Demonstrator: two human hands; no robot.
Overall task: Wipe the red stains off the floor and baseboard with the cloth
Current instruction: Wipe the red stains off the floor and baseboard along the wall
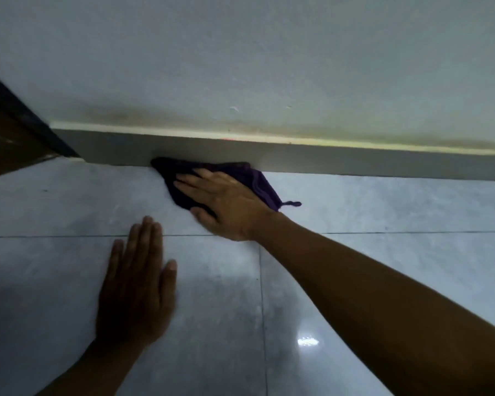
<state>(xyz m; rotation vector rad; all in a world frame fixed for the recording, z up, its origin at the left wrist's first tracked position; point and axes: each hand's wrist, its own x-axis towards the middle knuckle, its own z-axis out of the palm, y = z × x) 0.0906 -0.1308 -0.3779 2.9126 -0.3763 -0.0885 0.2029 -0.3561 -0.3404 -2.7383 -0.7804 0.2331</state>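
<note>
A dark purple cloth lies flat on the grey tiled floor, its far edge touching the grey baseboard. My right hand presses flat on top of the cloth, fingers spread toward the left. A small hanging loop of the cloth sticks out to the right. My left hand rests palm down on the floor, nearer to me and left of the cloth, holding nothing. A faint red stain shows on the baseboard's top edge, above the cloth. No red stain is visible on the floor.
A white wall rises above the baseboard, with brownish smudges just above it. A dark door frame stands at the left, where the baseboard ends. Grout lines cross the glossy tiles.
</note>
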